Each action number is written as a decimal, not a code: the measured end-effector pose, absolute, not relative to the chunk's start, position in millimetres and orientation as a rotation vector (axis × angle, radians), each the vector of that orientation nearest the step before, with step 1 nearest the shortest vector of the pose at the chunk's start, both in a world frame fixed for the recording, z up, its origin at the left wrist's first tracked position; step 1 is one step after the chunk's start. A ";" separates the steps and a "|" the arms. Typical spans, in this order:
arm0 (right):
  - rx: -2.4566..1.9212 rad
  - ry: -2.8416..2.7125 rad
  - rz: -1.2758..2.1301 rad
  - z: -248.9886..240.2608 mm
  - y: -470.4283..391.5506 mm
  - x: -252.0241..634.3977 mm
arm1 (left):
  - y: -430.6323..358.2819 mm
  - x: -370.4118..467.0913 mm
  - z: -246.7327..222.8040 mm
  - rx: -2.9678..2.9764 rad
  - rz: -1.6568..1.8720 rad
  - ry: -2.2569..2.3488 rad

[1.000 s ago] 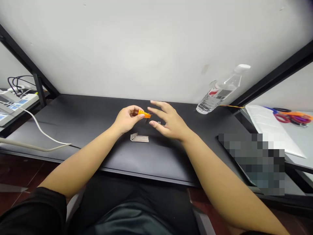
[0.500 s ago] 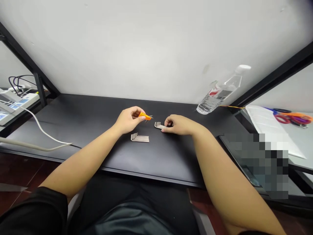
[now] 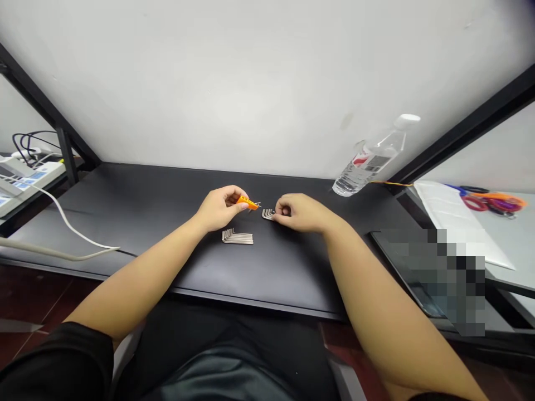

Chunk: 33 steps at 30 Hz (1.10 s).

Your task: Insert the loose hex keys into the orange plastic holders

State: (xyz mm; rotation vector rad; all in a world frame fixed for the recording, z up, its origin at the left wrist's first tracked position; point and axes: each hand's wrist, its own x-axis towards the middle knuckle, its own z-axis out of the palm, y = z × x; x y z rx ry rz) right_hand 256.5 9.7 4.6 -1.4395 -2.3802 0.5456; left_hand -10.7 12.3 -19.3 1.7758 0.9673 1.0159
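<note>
An orange hex key holder (image 3: 247, 202) is pinched between the thumb and fingers of my left hand (image 3: 221, 207), just above the table, with thin metal keys sticking out of it. My right hand (image 3: 298, 213) is closed over a row of L-shaped hex keys (image 3: 267, 214). Their bent ends show left of my fingertips, while the long shafts are hidden under the hand; how many I grip cannot be made out. Nearer to me, below my left hand, several more hex keys (image 3: 237, 238) lie side by side on the black table (image 3: 259, 273).
A water bottle (image 3: 370, 161) stands at the back right. To the right are a dark flat device (image 3: 401, 273), partly blurred out, a white packet (image 3: 455, 223) and coloured scissors-like handles (image 3: 493, 201). At left, a white cable (image 3: 71, 223) crosses the table near a power strip (image 3: 39, 178).
My right hand has shifted slightly left along the row of hex keys, covering more of it. My left hand keeps hold of the orange holder, nearly still. The view has shifted slightly.
</note>
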 end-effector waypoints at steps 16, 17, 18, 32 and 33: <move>-1.026 -1.845 0.536 6.0 -13.2 215.5 | 9.1 -7.8 -17.8 1.772 1.011 0.925; -1.029 -1.849 0.528 6.3 -13.0 216.1 | 8.9 -7.7 -18.0 1.773 1.012 0.928; -1.032 -1.855 0.518 6.7 -12.9 216.6 | 8.7 -7.7 -18.3 1.771 1.012 0.929; -1.082 -1.965 0.467 4.5 -8.9 218.0 | 9.2 -6.9 -21.6 1.730 1.014 0.951; -1.092 -1.996 0.453 3.9 -8.7 217.8 | 9.9 -6.9 -22.8 1.726 1.011 0.954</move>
